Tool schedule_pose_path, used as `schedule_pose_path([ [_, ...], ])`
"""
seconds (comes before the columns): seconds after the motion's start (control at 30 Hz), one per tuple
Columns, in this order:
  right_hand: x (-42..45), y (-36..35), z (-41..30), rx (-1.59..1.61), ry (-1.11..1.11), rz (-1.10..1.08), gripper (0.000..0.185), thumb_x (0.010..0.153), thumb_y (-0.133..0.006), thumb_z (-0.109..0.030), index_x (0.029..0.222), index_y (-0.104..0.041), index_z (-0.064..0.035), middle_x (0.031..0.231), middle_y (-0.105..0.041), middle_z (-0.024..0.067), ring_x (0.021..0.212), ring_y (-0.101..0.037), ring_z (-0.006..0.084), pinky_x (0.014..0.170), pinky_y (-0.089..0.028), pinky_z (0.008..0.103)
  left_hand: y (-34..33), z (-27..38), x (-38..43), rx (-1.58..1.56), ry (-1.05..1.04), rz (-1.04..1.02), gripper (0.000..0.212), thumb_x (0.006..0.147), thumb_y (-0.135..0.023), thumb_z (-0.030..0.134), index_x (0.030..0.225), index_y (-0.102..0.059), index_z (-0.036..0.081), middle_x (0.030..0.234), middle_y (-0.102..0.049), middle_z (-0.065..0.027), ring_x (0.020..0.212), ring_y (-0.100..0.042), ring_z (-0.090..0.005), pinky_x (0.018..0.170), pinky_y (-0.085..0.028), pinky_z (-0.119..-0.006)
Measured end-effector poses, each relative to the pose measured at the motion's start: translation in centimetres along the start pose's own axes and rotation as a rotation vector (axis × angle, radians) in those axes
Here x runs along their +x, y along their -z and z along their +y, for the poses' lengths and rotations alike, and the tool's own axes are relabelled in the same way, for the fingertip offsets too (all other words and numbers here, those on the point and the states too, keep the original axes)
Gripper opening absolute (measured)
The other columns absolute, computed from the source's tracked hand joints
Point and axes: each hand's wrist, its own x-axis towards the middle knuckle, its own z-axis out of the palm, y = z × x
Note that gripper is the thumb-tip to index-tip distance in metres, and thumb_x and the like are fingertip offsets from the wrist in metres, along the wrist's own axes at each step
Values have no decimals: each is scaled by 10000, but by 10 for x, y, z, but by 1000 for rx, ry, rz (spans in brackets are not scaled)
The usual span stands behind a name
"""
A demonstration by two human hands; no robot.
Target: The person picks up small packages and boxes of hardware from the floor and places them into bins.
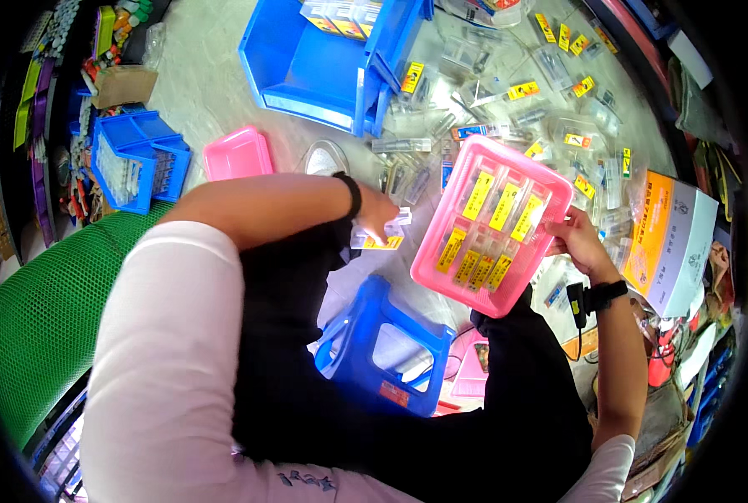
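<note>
A pink plastic basket [433,280] is tilted in front of me, its right rim gripped by my right hand [580,244]. Inside it lie several clear plastic cases [502,204] with yellow labels, in two rows. My left hand [377,212] is left of the basket, its fingers on a clear plastic case with a yellow label [383,243], apart from the basket. Beyond both hands, many small clear packs [524,90] are strewn over the floor.
Blue plastic bins [311,69] stand ahead, one holding labelled cases. A smaller pink basket [238,154] lies left, near a shoe [325,158]. A blue stool [374,352] is between my legs. Green mesh [47,314] lies left; an orange and white carton [669,242] stands right.
</note>
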Motion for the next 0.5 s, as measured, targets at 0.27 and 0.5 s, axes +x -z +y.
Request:
schedule_pose_path([
  [0.27,43,-44,9,-77,70,-11,282,781,-529,-44,1056,-526,22,833,-623,91,619,-613,140,526,-515,255,4,-29,-101,-301,29,432,508,780,-574,382,1118,-514,7,1001,-531,-201,952,-531,-315,833,-420,-371],
  [0.5,82,-53,0,-24,95,0,299,772,-532,-64,1062,-537,8,840,-624,99,659,-634,177,571,-542,300,-20,-35,-158,-634,226,677,503,771,-663,341,1122,-465,39,961,-543,-108,926,-532,-193,808,-418,-319],
])
